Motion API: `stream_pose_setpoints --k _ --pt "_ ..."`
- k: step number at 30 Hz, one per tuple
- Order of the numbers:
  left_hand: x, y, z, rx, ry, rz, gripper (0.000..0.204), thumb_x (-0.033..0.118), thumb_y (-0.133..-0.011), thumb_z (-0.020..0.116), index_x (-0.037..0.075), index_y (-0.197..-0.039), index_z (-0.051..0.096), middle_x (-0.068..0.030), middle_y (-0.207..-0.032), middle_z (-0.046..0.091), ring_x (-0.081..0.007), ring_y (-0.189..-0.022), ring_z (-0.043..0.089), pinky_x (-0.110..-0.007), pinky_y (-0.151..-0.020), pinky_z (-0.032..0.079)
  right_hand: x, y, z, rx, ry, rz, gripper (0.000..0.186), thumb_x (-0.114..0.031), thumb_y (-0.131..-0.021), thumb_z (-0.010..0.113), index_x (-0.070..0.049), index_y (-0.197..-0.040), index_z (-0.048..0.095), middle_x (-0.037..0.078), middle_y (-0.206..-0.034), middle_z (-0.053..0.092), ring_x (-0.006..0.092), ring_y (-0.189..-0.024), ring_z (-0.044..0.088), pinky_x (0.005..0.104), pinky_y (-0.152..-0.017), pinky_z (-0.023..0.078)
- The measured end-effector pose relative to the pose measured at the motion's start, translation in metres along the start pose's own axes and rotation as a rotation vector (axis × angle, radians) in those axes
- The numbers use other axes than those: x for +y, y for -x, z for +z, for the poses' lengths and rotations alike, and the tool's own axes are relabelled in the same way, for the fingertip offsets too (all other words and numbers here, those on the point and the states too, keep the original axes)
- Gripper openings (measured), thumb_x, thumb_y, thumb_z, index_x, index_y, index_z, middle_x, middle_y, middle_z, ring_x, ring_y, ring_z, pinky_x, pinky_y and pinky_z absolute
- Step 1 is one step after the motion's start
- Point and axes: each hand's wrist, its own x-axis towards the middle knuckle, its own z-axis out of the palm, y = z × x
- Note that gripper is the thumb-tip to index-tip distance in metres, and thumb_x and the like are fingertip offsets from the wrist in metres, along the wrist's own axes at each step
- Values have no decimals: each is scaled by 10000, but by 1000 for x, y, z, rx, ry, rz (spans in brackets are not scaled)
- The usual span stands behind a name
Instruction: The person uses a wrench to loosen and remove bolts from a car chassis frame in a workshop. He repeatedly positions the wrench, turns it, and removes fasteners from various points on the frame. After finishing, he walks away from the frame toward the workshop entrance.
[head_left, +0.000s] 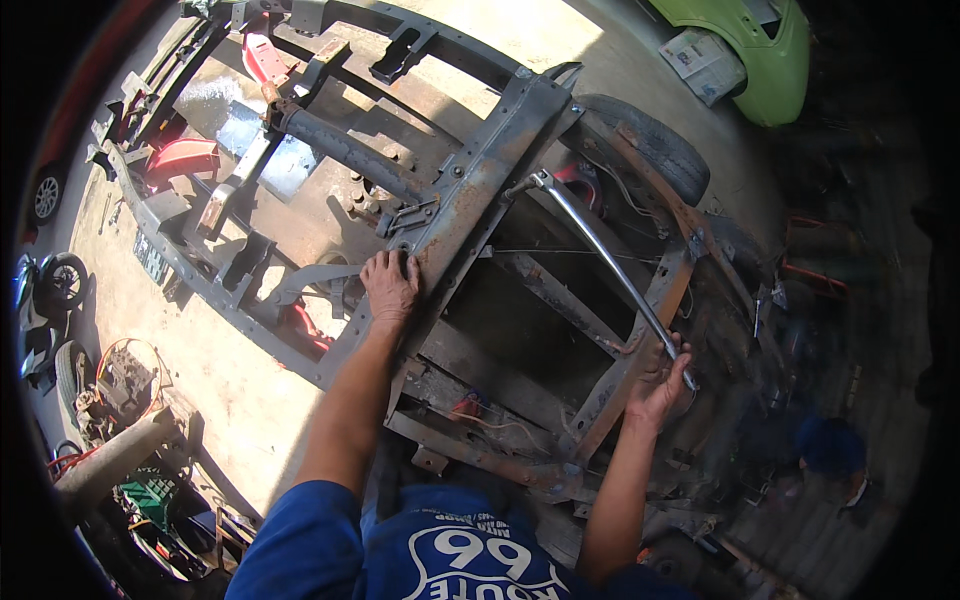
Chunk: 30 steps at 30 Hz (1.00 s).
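Wrenching apparently underway
Right hand (655, 388) clasps wrench (605, 246); left hand (390, 287) lies unclenched on frame (487, 165); next turn likely needs steady leverage.

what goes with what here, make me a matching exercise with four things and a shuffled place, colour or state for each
Column one
1. left hand
2. right hand
3. long bar
4. curved panel at the upper right

Column two
A. bright green
B. at the bar's lower end in the picture, holding it
C. silvery, slanting down to the right
D. resting on the metal frame

Right pairs: 1-D, 2-B, 3-C, 4-A
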Motion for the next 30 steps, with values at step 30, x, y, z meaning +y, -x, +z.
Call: stream_pose_setpoints --k 30 --pt "4 -3 2 1 27 0 283 296 -872 642 79 -1053 646 -129 -1021 599 -326 -1057 548 -473 -970 378 202 166 326 -1446 962 -490 145 -177 -800 664 -87 -897 604 92 -917 619 260 -917 600 442 -944 371"
